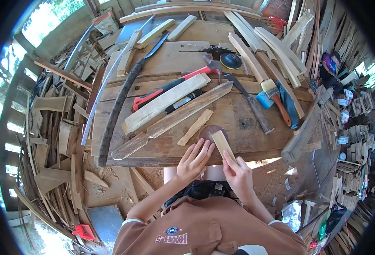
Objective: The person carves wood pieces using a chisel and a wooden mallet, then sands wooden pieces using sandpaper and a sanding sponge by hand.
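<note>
My right hand (238, 173) is closed on the lower end of a short pale wooden strip (220, 141). The strip's far end lies over a round brown disc (208, 132) that looks like sandpaper, near the bench's front edge. My left hand (194, 160) lies flat, fingers stretched out, with its fingertips at the disc's left edge and nothing held. Just beyond it is a small rough wood piece (196, 127). Farther back lie a long pointed wooden slat (179, 115), a black marker (183, 101) and a pale wooden bar (166, 103).
On the workbench (255, 146) are a red-handled hammer (179, 83), a chisel-like tool (255, 108), a paintbrush (277, 102), a black round pad (230, 61) and a long-handled blade (125, 91). Timber is piled on both sides. A person (330, 73) sits at the far right.
</note>
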{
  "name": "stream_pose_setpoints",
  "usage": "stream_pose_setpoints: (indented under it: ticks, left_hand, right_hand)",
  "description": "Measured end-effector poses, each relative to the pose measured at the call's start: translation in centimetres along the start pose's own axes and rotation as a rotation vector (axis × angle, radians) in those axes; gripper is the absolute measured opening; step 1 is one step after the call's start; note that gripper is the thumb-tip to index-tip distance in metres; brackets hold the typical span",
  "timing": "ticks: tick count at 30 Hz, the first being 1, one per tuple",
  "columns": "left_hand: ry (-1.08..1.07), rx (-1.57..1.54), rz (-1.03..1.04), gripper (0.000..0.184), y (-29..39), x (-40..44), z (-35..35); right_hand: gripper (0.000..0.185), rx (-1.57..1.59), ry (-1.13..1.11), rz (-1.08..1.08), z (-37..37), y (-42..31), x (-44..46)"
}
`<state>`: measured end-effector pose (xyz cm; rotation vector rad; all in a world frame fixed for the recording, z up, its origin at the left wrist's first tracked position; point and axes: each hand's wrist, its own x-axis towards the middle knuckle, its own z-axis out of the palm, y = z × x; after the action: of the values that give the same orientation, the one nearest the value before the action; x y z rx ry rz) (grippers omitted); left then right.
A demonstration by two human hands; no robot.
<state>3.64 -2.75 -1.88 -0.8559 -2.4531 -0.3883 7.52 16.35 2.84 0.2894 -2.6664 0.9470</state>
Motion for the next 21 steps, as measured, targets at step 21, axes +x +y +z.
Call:
stream_pose_setpoints:
  ticks: [21]
  left_hand:
    - [-0.012,0.052,0.024,0.064,0.1,0.0,-0.4]
  right_hand:
    - [0.046,-0.09,0.02,-0.048,1.1,-0.2,1.1]
